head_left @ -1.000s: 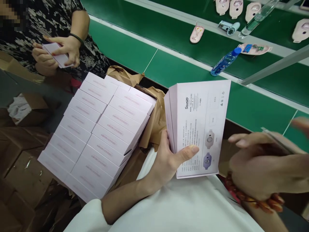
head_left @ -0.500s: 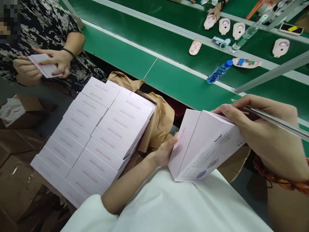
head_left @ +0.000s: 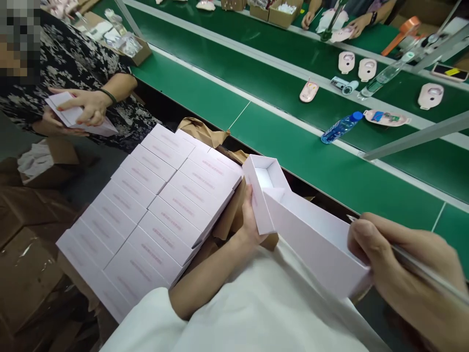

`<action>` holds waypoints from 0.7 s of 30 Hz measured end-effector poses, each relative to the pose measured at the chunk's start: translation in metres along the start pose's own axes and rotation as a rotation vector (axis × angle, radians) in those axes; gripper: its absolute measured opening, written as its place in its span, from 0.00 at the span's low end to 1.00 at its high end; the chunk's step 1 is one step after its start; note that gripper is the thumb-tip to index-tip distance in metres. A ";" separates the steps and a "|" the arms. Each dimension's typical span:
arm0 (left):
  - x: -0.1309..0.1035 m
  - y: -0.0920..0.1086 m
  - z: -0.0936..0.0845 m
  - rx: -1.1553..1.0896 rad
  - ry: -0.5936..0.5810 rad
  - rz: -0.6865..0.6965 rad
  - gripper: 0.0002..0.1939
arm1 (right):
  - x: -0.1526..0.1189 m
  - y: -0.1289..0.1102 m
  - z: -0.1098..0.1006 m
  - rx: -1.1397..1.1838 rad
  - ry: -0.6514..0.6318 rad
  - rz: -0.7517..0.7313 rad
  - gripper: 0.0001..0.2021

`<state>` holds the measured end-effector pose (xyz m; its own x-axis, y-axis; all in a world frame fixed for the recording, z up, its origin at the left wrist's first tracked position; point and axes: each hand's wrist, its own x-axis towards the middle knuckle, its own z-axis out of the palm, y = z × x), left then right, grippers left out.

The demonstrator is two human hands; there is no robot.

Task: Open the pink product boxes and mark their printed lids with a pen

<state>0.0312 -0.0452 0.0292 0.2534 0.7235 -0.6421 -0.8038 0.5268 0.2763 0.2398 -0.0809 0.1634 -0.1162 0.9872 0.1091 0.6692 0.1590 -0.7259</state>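
A white cardboard box is pulled apart into two parts in front of my white top. My left hand (head_left: 250, 222) grips the smaller-looking part (head_left: 258, 198), its open inside showing. The long, open part (head_left: 315, 244) is pinched at its far right end by my right hand (head_left: 406, 278), thumb outside and fingertips over the rim. The two parts still meet near my left hand. Across my right hand lies a slim silver pointed tool (head_left: 428, 275), perhaps tweezers; its tip pokes out beyond the fingers. To the left, many white boxes (head_left: 146, 210) stand packed in rows.
Brown paper (head_left: 201, 131) edges the packed boxes. Another person (head_left: 88, 107) at left holds a white box. The green bench (head_left: 278, 142) bears a blue-capped bottle (head_left: 340, 128), pink device shells (head_left: 430, 96) and a clear bottle (head_left: 384, 76). Brown cartons (head_left: 29, 264) stand lower left.
The closed box, printed side showing, has been turned and drawn open into two parts. My right hand moved down. The other person's box looks more tilted, and the view shifted slightly.
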 end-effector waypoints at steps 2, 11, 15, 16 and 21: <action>0.000 0.001 0.008 0.037 -0.069 -0.009 0.46 | -0.001 -0.003 0.028 0.023 0.160 -0.126 0.36; -0.011 -0.016 0.014 0.167 -0.132 -0.083 0.57 | 0.011 0.025 0.094 0.112 0.543 -0.263 0.35; -0.001 -0.001 0.006 0.218 -0.105 -0.068 0.51 | 0.007 0.032 0.079 0.142 0.476 -0.112 0.31; 0.000 0.000 0.004 0.225 -0.091 -0.040 0.49 | 0.005 0.038 0.074 0.157 0.487 0.002 0.25; 0.001 -0.015 -0.003 0.379 -0.107 -0.040 0.49 | -0.013 0.098 0.063 0.266 0.122 0.475 0.31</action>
<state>0.0423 -0.0533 0.0222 0.3515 0.7307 -0.5852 -0.5417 0.6686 0.5094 0.2611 -0.0793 0.0483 0.2496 0.9464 -0.2050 0.4175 -0.2962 -0.8591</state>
